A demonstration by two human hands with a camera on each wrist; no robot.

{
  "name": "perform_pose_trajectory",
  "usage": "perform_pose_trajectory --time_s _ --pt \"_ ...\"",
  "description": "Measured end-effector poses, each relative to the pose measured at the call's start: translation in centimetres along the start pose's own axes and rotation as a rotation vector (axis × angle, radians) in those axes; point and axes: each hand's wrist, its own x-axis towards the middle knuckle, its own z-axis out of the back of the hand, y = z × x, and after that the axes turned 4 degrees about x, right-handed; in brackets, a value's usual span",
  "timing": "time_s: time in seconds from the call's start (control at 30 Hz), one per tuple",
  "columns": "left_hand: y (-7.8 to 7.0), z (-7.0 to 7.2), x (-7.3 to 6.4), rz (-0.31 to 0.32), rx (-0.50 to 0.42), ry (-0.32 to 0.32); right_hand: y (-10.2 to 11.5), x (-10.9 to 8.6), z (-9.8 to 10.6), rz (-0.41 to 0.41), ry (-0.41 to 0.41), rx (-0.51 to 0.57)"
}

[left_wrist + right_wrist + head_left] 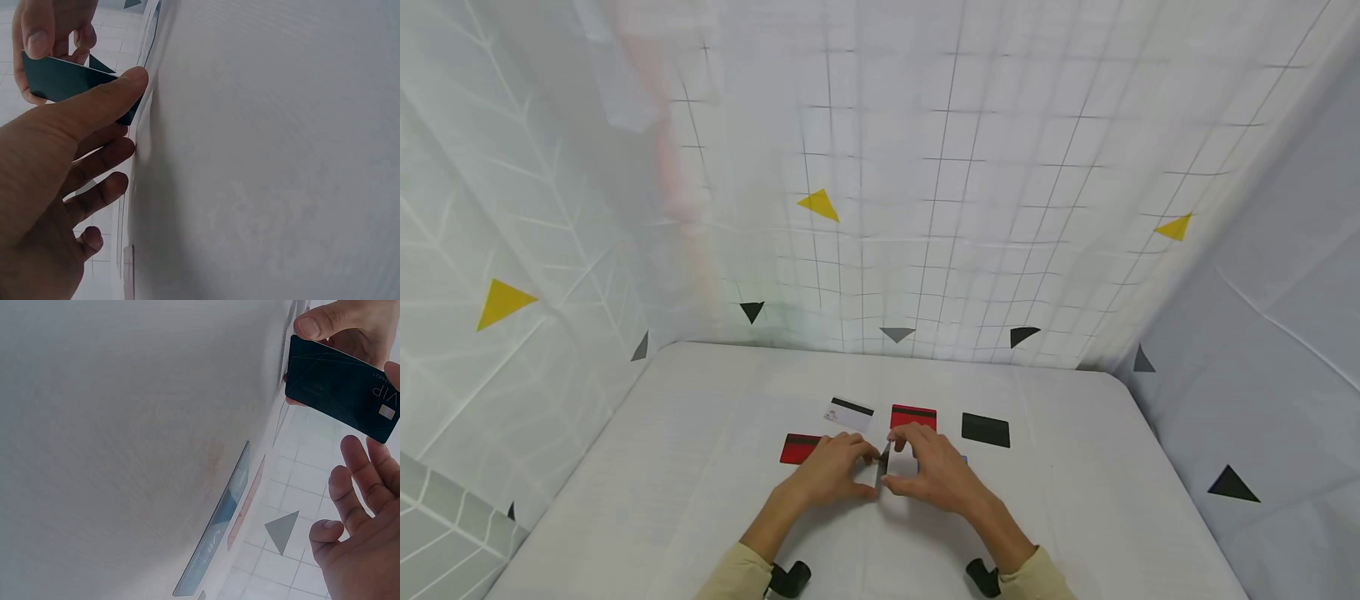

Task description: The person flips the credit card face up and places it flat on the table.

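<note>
A dark teal VIP card (337,384) stands tilted on edge between both hands, low over the white table. My left hand (835,471) pinches its lower end, thumb on the near face, as the left wrist view shows. My right hand (936,471) pinches the other end of the card, with its remaining fingers spread apart. In the head view the card (883,464) is seen almost edge-on. A blue card (215,531) lies on the table beside my right hand, mostly hidden behind it in the head view.
Around the hands lie a red card (797,448) at left, a white card with a black stripe (850,415), another red card (913,415) and a black card (986,430). White sheets (880,275) with coloured triangles surround the table (700,433).
</note>
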Motion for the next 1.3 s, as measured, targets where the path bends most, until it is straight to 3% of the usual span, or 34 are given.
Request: perform_pose_trajectory --time_s 0.3,0.9,1.3 --pt "-0.48 -0.13 0.14 -0.003 -0.024 0.007 0.32 0.08 0.02 -0.033 0.058 0.039" --pt "-0.71 -0.03 0.00 -0.005 -0.005 -0.002 0.19 0.08 -0.32 -0.050 0.089 0.029" --pt "0.04 0.50 -0.29 -0.007 -0.024 -0.026 -0.11 0.10 -0.56 -0.083 0.126 0.043"
